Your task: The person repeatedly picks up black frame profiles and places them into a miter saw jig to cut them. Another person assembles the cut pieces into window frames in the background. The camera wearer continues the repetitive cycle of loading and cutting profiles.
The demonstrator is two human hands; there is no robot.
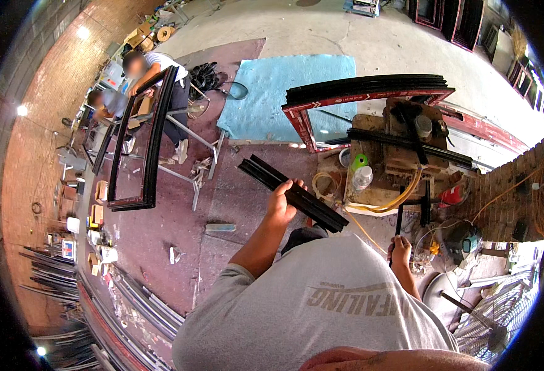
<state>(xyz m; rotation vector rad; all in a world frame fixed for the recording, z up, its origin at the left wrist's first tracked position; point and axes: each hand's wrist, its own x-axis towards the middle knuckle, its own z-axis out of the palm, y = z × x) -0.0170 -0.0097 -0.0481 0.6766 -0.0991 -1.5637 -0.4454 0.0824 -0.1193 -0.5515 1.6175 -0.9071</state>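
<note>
My left hand [282,201] is closed around a short length of black grooved frame profile [314,206], which slants across in front of my body. Lower right, my right hand [400,252] grips a thin black bar [399,216] that points away from me. Just beside that bar, a black T-shaped piece [426,210] shows; whether the two are joined I cannot tell. Beyond my hands stands a cluttered workbench [371,211], with a long black profile [402,143] lying across it. A large black and red frame [361,93] leans at its far side.
Yellow hose [402,201], a clear bottle [362,179] and a red container [451,196] sit around the bench. A fan [497,337] stands lower right. Far left, two people work by a black window frame [151,148] on metal trestles. A blue mat [284,93] lies ahead; bundled profiles [136,303] lie lower left.
</note>
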